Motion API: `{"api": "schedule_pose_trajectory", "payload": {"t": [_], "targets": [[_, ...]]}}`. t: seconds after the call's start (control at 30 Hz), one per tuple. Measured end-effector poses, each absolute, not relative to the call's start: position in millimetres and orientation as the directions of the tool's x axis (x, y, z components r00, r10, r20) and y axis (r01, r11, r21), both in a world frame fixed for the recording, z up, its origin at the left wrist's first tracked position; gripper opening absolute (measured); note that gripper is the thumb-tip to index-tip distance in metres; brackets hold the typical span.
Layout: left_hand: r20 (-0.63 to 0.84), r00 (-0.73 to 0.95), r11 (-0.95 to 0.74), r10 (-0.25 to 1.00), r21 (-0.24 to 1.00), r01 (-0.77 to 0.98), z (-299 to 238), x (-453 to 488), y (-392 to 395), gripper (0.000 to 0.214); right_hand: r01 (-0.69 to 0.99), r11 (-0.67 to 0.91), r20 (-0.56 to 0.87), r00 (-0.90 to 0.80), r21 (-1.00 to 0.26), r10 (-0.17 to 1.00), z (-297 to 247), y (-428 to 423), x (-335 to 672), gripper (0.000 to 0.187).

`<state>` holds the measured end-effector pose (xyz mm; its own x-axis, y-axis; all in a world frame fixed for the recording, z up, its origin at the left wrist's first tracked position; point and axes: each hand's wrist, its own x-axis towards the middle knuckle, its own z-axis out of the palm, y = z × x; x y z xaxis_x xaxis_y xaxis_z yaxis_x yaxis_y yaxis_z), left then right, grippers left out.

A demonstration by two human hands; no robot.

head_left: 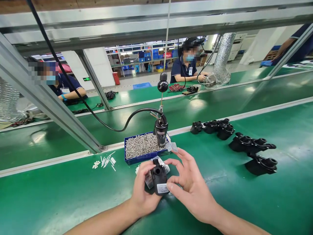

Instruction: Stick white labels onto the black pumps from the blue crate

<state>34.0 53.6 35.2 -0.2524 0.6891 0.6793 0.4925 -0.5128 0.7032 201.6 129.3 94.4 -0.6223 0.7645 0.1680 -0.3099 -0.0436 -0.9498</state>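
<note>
My left hand (143, 189) is wrapped round a small black plastic part (158, 178) with a white label on its front, held just above the green bench. My right hand (189, 181) is beside it on the right, fingers spread, thumb touching the part near the label. A clear plastic bag (164, 163) lies behind the part. A hanging black electric screwdriver (160, 130) dangles just beyond my hands, over a blue tray (129, 159) filled with metal screws.
Several black plastic housings (251, 145) lie on the bench at right. Small white bits (105, 161) are scattered left of the tray. A slanted metal frame post (61, 111) stands at left. Two masked people sit at the far bench.
</note>
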Motion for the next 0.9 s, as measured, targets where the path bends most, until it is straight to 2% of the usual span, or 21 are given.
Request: {"api": "schedule_pose_trajectory", "payload": {"t": [0.53,0.9], "targets": [[0.688,-0.223,-0.507,0.691,0.680,0.529,34.5,32.4,52.5,0.052,-0.237,0.061,0.208,-0.666,-0.970,0.716,90.2,131.8,208.8,0.079],[0.699,-0.219,-0.486,0.681,0.655,0.579,37.6,32.0,51.3,0.048,-0.238,0.207,0.314,-0.645,-0.949,0.696,93.7,131.9,208.4,0.075]]}}
